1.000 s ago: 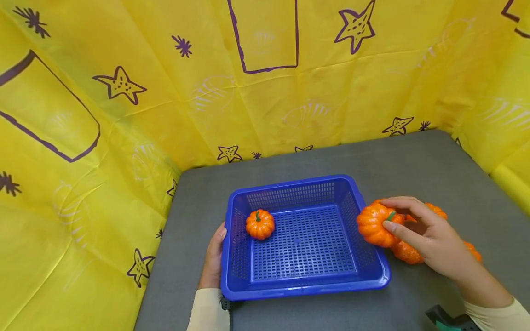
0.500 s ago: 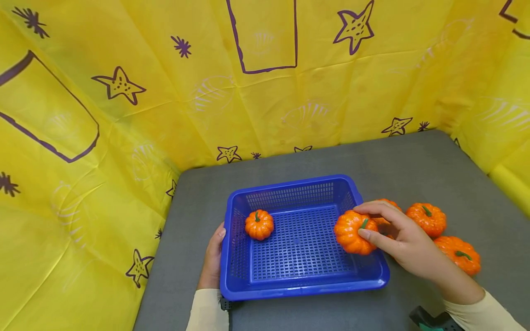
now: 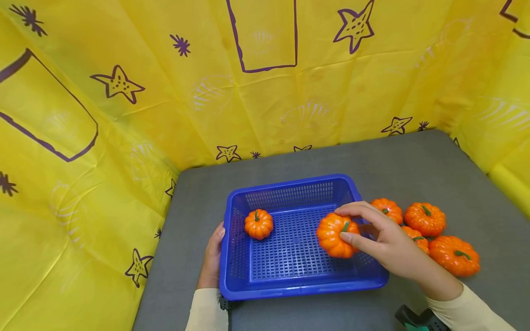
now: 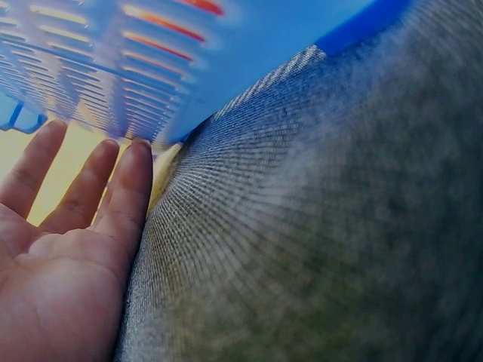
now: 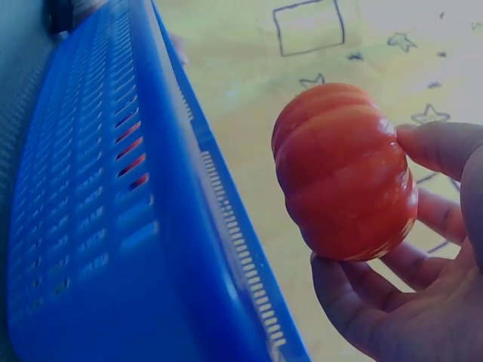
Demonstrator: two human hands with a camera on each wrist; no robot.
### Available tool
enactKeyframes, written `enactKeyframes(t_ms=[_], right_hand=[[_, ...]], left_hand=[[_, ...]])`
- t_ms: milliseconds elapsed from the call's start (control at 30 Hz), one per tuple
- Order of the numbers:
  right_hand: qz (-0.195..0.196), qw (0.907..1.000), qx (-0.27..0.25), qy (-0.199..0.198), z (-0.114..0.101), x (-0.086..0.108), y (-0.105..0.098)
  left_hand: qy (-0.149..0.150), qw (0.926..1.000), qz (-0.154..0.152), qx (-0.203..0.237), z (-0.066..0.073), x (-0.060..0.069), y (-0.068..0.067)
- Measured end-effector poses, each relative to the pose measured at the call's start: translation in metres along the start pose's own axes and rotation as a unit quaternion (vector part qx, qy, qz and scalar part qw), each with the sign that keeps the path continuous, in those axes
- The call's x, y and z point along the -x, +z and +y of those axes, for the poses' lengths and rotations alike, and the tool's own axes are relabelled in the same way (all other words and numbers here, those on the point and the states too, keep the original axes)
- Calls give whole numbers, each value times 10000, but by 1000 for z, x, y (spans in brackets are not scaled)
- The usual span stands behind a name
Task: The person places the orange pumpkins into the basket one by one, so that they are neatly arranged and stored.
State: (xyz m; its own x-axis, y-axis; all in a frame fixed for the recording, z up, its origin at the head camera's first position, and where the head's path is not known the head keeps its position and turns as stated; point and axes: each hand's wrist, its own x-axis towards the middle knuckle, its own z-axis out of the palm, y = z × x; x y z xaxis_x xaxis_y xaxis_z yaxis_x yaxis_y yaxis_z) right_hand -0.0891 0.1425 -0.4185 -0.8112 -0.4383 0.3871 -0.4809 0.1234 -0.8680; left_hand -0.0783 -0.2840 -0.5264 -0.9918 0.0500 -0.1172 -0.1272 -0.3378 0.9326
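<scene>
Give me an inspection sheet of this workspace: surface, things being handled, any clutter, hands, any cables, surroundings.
Surface: grey tabletop.
Things: blue basket with one orange pumpkin inside; a second pumpkin held over it; four more pumpkins on the table to its right.
Clutter: nothing seen.
Hands: right hand grips the second pumpkin; left hand touches the basket's left side.
Cables: nothing seen.
Surroundings: yellow cloth with dark star drawings.

Bright head view, dimmer wrist views, left partly blurred
</scene>
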Motion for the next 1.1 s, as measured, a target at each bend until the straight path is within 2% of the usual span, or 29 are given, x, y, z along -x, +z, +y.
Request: enactKeyframes(t_ms=[167, 500, 833, 1100], right_hand=[[-74, 9999, 32, -114, -2, -6, 6], [-343, 9990, -177, -215, -3, -18, 22], [-514, 9984, -232, 6, 1, -23, 33], [-717, 9972, -218, 69, 2, -28, 49]], left_hand=[[-56, 10000, 76, 21, 1, 1, 1], [41, 9999, -112, -13, 2, 0, -1], [-24, 10000, -88, -21, 1, 1, 0], [10, 9999, -116, -32, 0, 0, -1]])
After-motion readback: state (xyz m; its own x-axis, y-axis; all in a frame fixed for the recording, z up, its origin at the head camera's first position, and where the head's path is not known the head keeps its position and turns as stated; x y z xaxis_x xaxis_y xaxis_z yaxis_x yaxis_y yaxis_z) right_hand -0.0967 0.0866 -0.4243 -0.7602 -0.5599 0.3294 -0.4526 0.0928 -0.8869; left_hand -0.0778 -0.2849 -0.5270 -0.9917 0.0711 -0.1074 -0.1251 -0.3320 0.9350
